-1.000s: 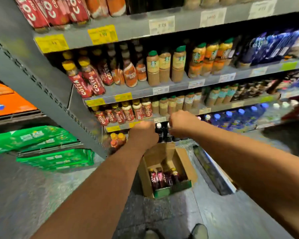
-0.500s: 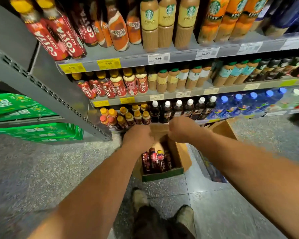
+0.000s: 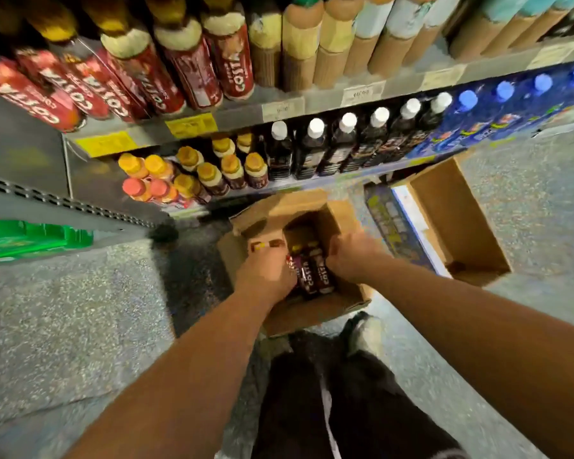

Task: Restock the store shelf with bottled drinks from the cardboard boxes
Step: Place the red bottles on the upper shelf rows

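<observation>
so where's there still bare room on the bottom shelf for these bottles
Bare metal shows only at the left end of the bottom shelf, between the grey side panel and the orange-capped bottles. Rightward it is crowded: white-capped bottles, then blue-capped bottles, stand cap to cap.

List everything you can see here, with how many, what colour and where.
Open cardboard box: one, brown, on the floor in front of the shelf.
Boxed Costa bottles: a few, dark red, inside that box.
Second cardboard box: one, brown, floor to the right.
White-capped bottles: six, dark, bottom shelf centre.
Blue-capped bottles: at least four, blue, bottom shelf right.
Yellow-capped bottles: several, brown, bottom shelf left.
Shelved Costa bottles: several, red, shelf above, left.
Tan bottles: several, tan, shelf above, centre.
Green crates: some, green, far left.
Left hand: one, gripping boxed bottles.
Right hand: one, gripping boxed bottles.
</observation>
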